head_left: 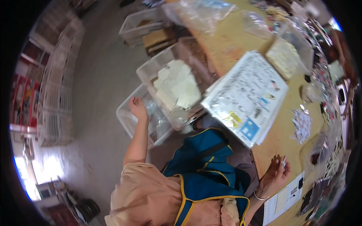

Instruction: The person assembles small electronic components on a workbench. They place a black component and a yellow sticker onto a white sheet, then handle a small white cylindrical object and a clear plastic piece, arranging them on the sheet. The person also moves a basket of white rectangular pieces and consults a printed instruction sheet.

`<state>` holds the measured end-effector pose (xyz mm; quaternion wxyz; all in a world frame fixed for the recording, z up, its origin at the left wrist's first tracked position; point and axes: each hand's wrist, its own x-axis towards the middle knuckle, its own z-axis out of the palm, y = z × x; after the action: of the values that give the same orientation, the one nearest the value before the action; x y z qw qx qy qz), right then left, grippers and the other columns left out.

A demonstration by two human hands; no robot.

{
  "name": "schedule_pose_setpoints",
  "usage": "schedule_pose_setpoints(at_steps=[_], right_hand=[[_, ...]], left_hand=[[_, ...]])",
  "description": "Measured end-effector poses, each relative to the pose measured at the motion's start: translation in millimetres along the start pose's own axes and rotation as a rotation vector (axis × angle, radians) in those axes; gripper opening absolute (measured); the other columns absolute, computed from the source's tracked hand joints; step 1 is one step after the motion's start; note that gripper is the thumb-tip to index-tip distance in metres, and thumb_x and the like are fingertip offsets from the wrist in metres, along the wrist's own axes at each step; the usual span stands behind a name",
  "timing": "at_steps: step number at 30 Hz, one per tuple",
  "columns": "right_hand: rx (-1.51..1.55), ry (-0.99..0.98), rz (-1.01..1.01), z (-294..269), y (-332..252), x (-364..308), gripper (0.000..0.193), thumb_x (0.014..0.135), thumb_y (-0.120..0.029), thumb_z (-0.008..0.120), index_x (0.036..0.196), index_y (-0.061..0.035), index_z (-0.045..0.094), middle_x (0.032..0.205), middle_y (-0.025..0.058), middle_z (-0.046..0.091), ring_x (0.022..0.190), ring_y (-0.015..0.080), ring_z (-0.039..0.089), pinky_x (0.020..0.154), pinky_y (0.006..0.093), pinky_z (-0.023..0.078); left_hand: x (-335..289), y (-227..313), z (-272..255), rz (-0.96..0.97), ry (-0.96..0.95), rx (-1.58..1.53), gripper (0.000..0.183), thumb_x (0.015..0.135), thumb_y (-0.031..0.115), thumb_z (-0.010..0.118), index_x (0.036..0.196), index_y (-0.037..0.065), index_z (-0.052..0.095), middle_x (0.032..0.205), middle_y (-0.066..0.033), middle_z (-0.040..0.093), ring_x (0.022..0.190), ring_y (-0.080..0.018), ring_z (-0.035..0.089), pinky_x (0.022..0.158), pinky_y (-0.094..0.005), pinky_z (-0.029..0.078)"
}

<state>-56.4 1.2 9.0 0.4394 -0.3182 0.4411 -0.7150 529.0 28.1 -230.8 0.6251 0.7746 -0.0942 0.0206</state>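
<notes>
My left hand [138,108] hangs over the edge of a white plastic basket [126,119] with clear plastic bags [159,119] inside. Its fingers are curled in, and whatever they may hold is hidden. Over the table's near edge, my right hand [278,174] pinches a small white piece [283,162] between thumb and fingers; its exact kind is too small to tell. A heap of small white pieces [302,125] lies on the table beyond this hand. Between my hands, a stack of sheets in clear sleeves [247,96] juts over the table edge.
Another basket [145,72] holds pale flat pieces [179,86], beside cardboard boxes [160,40]. The yellowish table [222,45] carries a clear bin [303,47], plastic bags [209,15] and a paper chart [283,199]. Stacked white crates [56,101] line the left side.
</notes>
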Motion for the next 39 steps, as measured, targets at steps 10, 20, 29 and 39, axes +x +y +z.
schedule_pose_setpoints(at_steps=[10,20,29,39], right_hand=[[-0.634,-0.033,-0.067,57,18,11,0.018,0.106,-0.008,0.056,0.122,-0.0005,0.054,0.114,0.0135,0.065,0.106,0.02,0.066,0.095,0.0302,0.054],[-0.781,0.021,-0.103,53,32,18,0.019,0.107,-0.006,0.05,0.124,0.0014,0.055,0.118,0.0181,0.066,0.108,0.023,0.066,0.095,0.0328,0.054],[-1.129,0.115,-0.226,68,31,16,0.02,0.105,-0.008,0.053,0.122,0.0023,0.059,0.114,0.0115,0.066,0.102,0.0173,0.063,0.091,0.0307,0.052],[-1.383,0.232,-0.208,66,27,14,0.022,0.104,-0.02,0.056,0.121,-0.0061,0.06,0.108,0.0083,0.067,0.093,0.0144,0.064,0.081,0.0247,0.055]], left_hand=[[-86,-230,-154,-0.432,-0.519,0.818,0.027,0.085,0.02,0.065,0.105,0.005,0.074,0.104,-0.0227,0.073,0.102,-0.0386,0.069,0.089,-0.0484,0.054],[-71,-291,-70,-0.27,-0.754,0.833,0.034,0.09,0.021,0.059,0.118,0.007,0.071,0.115,-0.0235,0.071,0.111,-0.0422,0.065,0.097,-0.05,0.051],[-58,-354,-20,-0.374,-0.849,0.902,0.034,0.096,0.02,0.048,0.115,0.003,0.07,0.114,-0.0247,0.07,0.106,-0.0445,0.066,0.092,-0.054,0.053],[-71,-363,8,-0.607,-1.076,1.181,0.061,0.094,0.036,0.057,0.141,-0.001,0.05,0.148,-0.0201,0.053,0.138,-0.0394,0.05,0.116,-0.0471,0.04]])
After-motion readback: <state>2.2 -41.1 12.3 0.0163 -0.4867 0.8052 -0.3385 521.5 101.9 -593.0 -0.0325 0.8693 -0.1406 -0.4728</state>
